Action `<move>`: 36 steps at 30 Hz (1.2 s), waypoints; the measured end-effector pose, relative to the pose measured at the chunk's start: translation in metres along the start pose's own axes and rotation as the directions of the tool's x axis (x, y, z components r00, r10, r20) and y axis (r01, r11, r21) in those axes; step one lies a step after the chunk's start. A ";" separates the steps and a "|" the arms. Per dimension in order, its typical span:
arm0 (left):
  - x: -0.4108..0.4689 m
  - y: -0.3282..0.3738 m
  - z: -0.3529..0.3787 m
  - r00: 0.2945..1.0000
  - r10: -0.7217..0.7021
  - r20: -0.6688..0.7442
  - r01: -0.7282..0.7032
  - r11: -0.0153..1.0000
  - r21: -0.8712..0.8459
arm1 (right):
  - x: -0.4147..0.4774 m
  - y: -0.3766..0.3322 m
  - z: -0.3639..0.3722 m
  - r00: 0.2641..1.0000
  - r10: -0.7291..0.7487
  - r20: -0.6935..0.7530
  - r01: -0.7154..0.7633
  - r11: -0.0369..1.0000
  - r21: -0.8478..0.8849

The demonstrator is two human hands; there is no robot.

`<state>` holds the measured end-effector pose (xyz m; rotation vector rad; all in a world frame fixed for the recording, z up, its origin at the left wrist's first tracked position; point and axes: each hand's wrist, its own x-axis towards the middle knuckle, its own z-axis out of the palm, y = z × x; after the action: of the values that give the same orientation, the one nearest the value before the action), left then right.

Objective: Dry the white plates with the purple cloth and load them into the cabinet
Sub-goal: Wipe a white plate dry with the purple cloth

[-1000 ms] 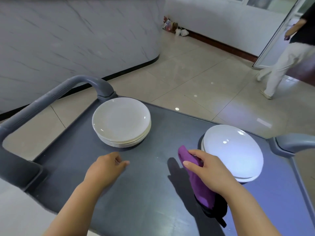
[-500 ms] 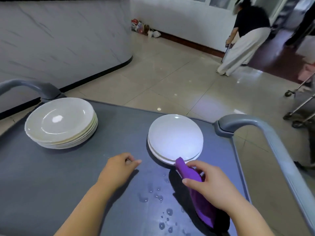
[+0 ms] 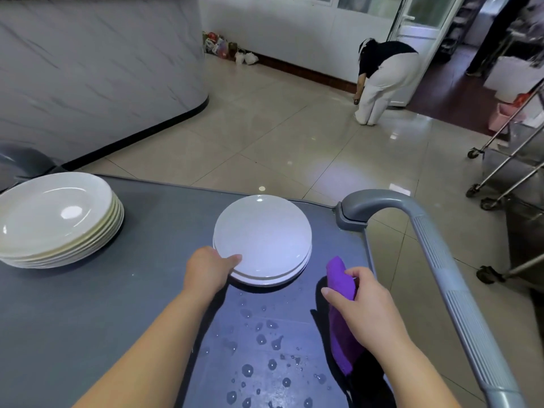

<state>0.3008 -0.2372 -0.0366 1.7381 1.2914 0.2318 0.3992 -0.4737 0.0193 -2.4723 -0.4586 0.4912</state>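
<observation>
Water drops: we see beads of water scattered on the dark grey cart top, nearest us, between the two forearms.
Right hand: the right hand holds the purple cloth, with fingers and thumb curled round its middle.
Purple cloth: we see one end stick up past the fingers and the other hang below the wrist. It is near the right edge of the cart, just beside the plates but not touching them.
Left hand: the left hand grips the near-left rim of the top plate. Its thumb lies on the plate's upper face. The other fingers are hidden under the edge, so we cannot tell how far they reach.
Near stack: the top plate sits on a low stack of white plates, just beyond both hands and left of the cloth.
Tall stack: we see a higher pile of white plates well apart, at the cart's left side.
Cart handle: a grey handle curves up from the far right corner and runs back towards us.
Beyond the cart: we see a tiled floor, a marble-look counter on the left and a wheeled metal rack on the right. A person bends over by the far door.
</observation>
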 end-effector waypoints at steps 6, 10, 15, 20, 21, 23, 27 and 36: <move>-0.001 -0.004 -0.002 0.987 -0.149 0.060 0.160 0.932 -0.324 | 0.001 -0.003 0.000 1.000 0.014 -0.001 -0.014 1.000 0.013; -0.003 -0.001 -0.003 0.980 -0.175 0.092 0.196 0.917 -0.347 | 0.000 -0.002 0.000 1.000 0.012 -0.005 -0.012 0.999 0.032; -0.002 0.001 -0.005 0.982 -0.159 0.105 0.184 0.936 -0.299 | -0.001 0.001 0.000 1.000 0.010 -0.003 -0.010 0.999 0.052; -0.005 0.002 -0.008 0.977 -0.178 0.121 0.210 0.911 -0.355 | -0.001 0.003 -0.001 1.000 0.004 -0.004 -0.004 0.999 0.055; -0.008 0.001 -0.008 0.974 -0.181 0.138 0.221 0.899 -0.378 | -0.001 0.003 -0.001 1.000 0.001 -0.003 -0.001 0.998 0.055; -0.013 -0.005 -0.009 0.969 -0.182 0.166 0.237 0.875 -0.422 | 0.000 0.004 -0.003 1.000 -0.005 -0.001 0.005 0.998 0.057; -0.025 -0.014 -0.016 0.969 -0.166 0.182 0.240 0.805 -0.542 | 0.001 0.005 -0.007 1.000 -0.018 0.001 0.018 0.998 0.066; -0.051 0.023 -0.042 0.993 -0.063 0.099 0.112 0.763 -0.636 | 0.002 0.001 -0.016 0.995 -0.100 -0.017 0.100 0.994 -0.041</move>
<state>0.2677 -0.2566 0.0225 1.0794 1.0633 0.4917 0.4087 -0.4814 0.0304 -2.4758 -0.5867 0.4211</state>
